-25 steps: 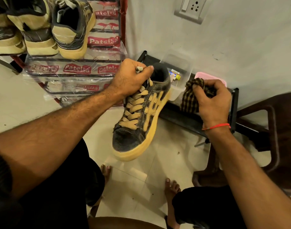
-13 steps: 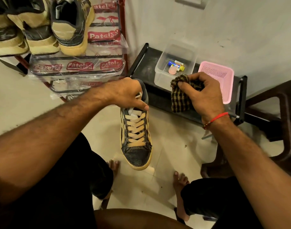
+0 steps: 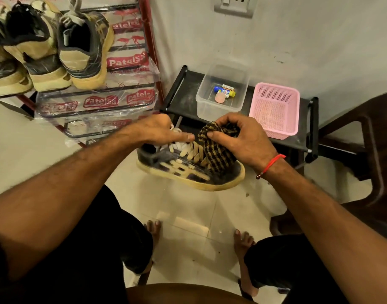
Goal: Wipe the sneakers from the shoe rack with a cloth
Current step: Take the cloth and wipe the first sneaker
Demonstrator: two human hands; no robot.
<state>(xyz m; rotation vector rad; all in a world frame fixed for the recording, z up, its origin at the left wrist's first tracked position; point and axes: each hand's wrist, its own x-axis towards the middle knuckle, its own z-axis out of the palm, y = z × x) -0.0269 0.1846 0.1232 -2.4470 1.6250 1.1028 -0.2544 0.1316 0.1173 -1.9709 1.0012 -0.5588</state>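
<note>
A pale tiled floor (image 3: 188, 216) meets a white wall (image 3: 297, 40). On the low black surface (image 3: 183, 88) stand a clear tub (image 3: 223, 106) and a pink basket (image 3: 275, 110). More sneakers (image 3: 85, 51) sit on the shoe rack (image 3: 153, 62). Left hand (image 3: 159, 132) fingers curl round the sneaker (image 3: 188, 170) at its laces, held above the floor; right hand (image 3: 238, 139) fingers pinch the checked cloth (image 3: 216, 152) against its toe.

Single head-worn wide-angle view, steeply downward and forward, close above the hands.

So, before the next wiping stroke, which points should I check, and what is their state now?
1. Left hand grips the sneaker at the collar: ok.
2. Right hand holds the checked cloth: ok.
3. Cloth touches the laces and toe area: ok.
4. Sneaker held off the floor: ok.
5. Far side of the sneaker clean: cannot tell.
6. More sneakers wait on the shoe rack: ok.
</note>
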